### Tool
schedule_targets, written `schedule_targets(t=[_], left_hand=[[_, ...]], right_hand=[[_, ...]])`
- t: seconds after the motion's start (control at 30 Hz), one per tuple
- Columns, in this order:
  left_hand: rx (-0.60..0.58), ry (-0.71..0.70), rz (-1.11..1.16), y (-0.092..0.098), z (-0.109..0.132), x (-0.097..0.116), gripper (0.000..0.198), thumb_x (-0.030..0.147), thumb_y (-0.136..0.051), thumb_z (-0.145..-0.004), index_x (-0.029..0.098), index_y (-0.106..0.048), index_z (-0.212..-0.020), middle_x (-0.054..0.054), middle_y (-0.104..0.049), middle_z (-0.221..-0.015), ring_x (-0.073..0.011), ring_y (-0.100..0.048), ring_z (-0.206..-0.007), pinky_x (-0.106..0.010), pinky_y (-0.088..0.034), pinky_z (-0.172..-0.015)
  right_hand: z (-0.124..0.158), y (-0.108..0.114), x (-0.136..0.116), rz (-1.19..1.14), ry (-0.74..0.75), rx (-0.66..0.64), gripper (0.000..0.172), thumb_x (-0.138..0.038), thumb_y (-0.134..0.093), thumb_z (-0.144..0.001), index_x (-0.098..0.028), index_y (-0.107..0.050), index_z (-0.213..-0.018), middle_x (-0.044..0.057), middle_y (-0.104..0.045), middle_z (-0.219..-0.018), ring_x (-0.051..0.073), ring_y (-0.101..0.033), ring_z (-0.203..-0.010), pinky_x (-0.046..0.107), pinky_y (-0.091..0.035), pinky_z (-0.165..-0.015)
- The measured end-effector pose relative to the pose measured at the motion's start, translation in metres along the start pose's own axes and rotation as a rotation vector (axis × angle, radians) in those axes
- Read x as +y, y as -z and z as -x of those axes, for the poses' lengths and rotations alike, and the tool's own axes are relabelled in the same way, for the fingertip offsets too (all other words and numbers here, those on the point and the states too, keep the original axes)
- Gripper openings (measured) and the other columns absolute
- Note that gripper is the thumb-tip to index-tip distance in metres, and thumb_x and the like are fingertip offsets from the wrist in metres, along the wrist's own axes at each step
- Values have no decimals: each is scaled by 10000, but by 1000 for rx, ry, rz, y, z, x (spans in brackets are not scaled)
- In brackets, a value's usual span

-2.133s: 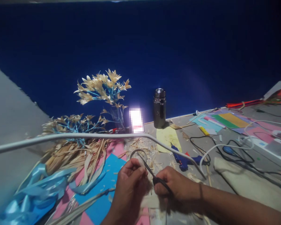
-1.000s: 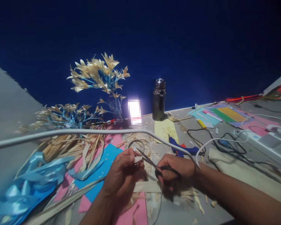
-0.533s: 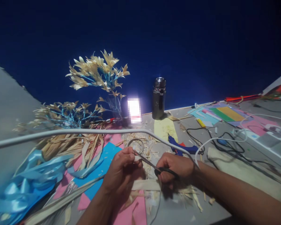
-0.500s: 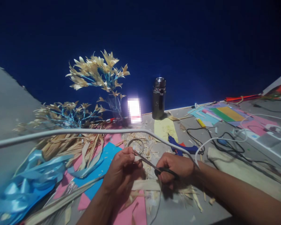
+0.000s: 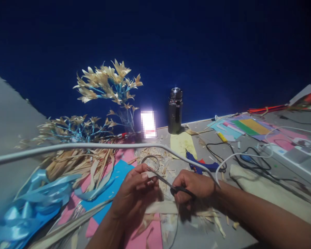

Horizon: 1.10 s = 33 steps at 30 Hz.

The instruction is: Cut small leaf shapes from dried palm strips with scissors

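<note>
Scissors with black handles point(image 5: 162, 178) are gripped in my right hand point(image 5: 194, 183), its fingers wrapped round the handles. Their blades point up and left, the tips at the fingertips of my left hand point(image 5: 129, 188). Between thumb and fingers, my left hand pinches a small pale strip of dried husk point(image 5: 152, 174), which lies against the blades. Below the hands a wider pale husk strip point(image 5: 162, 207) lies across pink paper point(image 5: 150, 235). A thin curled loop point(image 5: 155, 159) stands just beyond the left fingertips.
Dried-husk flowers point(image 5: 106, 83) stand at the back left above blue ribbon point(image 5: 36, 193). A dark flask point(image 5: 175, 114) stands behind a blue glue gun point(image 5: 202, 166). A white cable point(image 5: 93, 146) crosses in front of me. A power strip point(image 5: 295, 162) lies at right.
My hands stay in nearly the same place. The scissors and the pinched husk strip have shifted only slightly, and more of the pale strip shows beside the blades.
</note>
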<state>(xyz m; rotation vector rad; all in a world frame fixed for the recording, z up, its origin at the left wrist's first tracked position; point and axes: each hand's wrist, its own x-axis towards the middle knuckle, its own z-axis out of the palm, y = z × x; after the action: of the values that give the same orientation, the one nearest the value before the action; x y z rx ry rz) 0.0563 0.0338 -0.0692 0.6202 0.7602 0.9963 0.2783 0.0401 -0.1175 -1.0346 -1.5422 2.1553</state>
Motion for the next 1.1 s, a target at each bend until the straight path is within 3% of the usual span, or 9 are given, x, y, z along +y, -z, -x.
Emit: schedule_targets(t=[0.17, 0.33, 0.6, 1.0, 1.1], left_hand=[[49, -53, -41, 3, -2, 0, 221, 186, -859, -634, 147, -664, -729, -27, -686, -690, -148, -649, -618, -233, -516, -577], [52, -71, -78, 9, -5, 1, 219, 206, -880, -630, 140, -699, -737, -27, -706, -711, -138, -655, -615, -230, -525, -590], [50, -84, -128, 13, -8, 4, 226, 207, -881, -644, 131, -686, -729, -26, -705, -685, -120, -649, -609, -197, -502, -575], [78, -100, -148, 11, -7, 6, 290, 256, -931, -580, 138, -698, -706, 24, -640, -579, -47, -508, -459, -178, -472, -531], [92, -72, -114, 11, -6, 4, 294, 266, -935, -592, 152, -692, -713, 3, -683, -670, -90, -594, -552, -212, -517, -574]], right_hand=[[1, 2, -6, 55, 45, 2, 510, -563, -870, -600, -117, -624, -601, -8, -576, -512, 68, -504, -422, 151, -358, -380], [0, 3, -4, 104, 44, -6, 486, -546, -849, -654, -109, -640, -610, 10, -603, -536, 68, -511, -438, 150, -351, -393], [2, -3, -2, 25, -41, 44, 442, -481, -859, -641, -125, -602, -588, -5, -582, -491, 59, -467, -386, 151, -277, -366], [1, -5, -1, -48, -66, 68, 405, -419, -860, -652, -135, -581, -579, -32, -546, -458, 51, -435, -354, 149, -247, -335], [0, -6, -1, -59, -31, 72, 384, -400, -844, -661, -129, -587, -570, -18, -564, -481, 56, -456, -373, 152, -282, -348]])
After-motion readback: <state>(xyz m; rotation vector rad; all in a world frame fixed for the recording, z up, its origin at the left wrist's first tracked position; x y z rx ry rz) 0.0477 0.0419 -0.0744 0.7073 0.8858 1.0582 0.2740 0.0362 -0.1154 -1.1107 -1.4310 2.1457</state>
